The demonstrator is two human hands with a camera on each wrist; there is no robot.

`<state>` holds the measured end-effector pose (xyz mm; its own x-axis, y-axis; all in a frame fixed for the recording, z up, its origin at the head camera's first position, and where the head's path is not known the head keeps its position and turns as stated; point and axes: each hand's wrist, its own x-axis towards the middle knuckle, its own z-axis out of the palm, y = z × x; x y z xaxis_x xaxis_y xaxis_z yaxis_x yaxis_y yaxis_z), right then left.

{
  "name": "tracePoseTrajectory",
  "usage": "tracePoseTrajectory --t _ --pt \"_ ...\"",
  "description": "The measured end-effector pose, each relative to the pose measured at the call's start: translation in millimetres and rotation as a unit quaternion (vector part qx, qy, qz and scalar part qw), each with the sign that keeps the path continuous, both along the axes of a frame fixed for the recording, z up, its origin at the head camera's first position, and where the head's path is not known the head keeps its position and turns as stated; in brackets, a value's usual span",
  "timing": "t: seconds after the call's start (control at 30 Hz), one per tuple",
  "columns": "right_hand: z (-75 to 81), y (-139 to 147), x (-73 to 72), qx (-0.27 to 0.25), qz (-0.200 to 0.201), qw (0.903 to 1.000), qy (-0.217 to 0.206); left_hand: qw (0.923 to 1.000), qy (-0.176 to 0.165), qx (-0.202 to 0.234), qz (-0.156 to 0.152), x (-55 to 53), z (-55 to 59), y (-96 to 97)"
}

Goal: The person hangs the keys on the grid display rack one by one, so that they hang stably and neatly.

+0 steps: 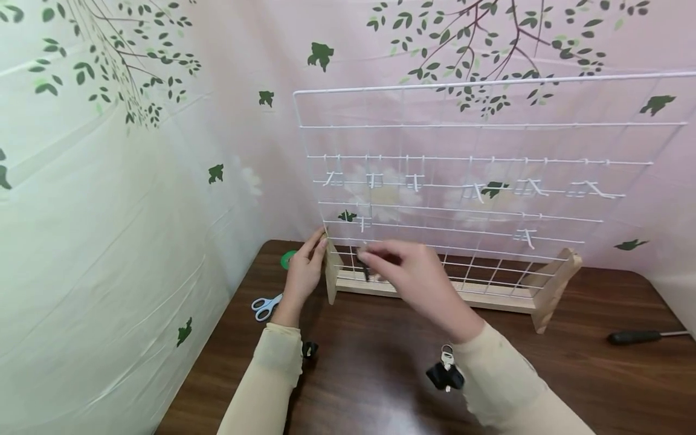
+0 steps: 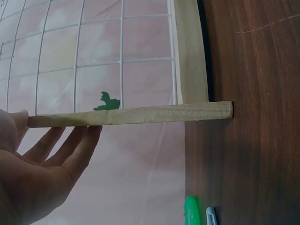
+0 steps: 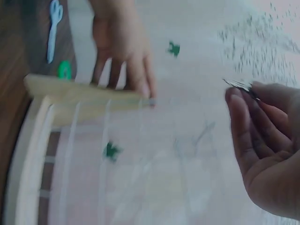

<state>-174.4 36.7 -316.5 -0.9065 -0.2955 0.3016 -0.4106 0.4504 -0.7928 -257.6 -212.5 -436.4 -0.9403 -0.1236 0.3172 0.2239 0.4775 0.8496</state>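
Hanging from the right hand (image 1: 417,275): dark object (image 1: 364,267), seemingly thin.

No text, label, brand, number or sign can be read, whether on the small dark item (image 3: 241,86) in the right hand (image 1: 410,266), the wooden stand (image 1: 332,281) at the left hand (image 1: 306,270), or the screwdriver (image 1: 641,336) rightward of both.

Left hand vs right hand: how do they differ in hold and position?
Hold: the left hand grips the rack's wooden side support, thumb and fingers on opposite faces; the right hand pinches a small dark item, too blurred to identify.
Position: the left hand is at the rack's left end; the right hand is in front of the wire grid.
Shared: both are bare, below cream sleeves.
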Motion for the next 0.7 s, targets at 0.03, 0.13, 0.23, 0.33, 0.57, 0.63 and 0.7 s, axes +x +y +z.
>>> tracePoseTrajectory --t 0.03,0.13,0.23,0.33,0.57,0.63,0.7 --pt "7.4 -9 -4.4 -0.014 0.007 0.9999 0.004 1.0000 0.000 0.000 0.001 -0.2 0.0 0.1" --pt "27.5 -32 -17.3 -0.060 0.031 0.9977 0.002 1.0000 -0.001 -0.001 0.005 -0.6 0.0 -0.3" --pt "41.6 -48 -29.5 -0.097 0.049 0.9941 0.001 1.0000 -0.002 -0.003 0.000 -0.6 0.0 -0.8" --pt "49.1 -57 -38.0 -0.114 0.046 0.9924 0.008 1.0000 -0.002 -0.001 -0.006 -0.3 -0.5 -0.5" --pt "48.2 -69 -47.7 -0.113 0.006 0.9934 0.014 0.9999 0.002 -0.008 -0.007 -0.3 -3.8 -0.3" --pt "47.2 -71 -50.0 -0.113 0.000 0.9935 0.019 0.9999 0.004 -0.008 -0.006 -0.4 -3.1 -0.4" --pt "46.3 -72 -52.7 -0.112 -0.004 0.9935 0.019 0.9999 0.005 -0.010 -0.003 -0.6 -2.4 -0.4"
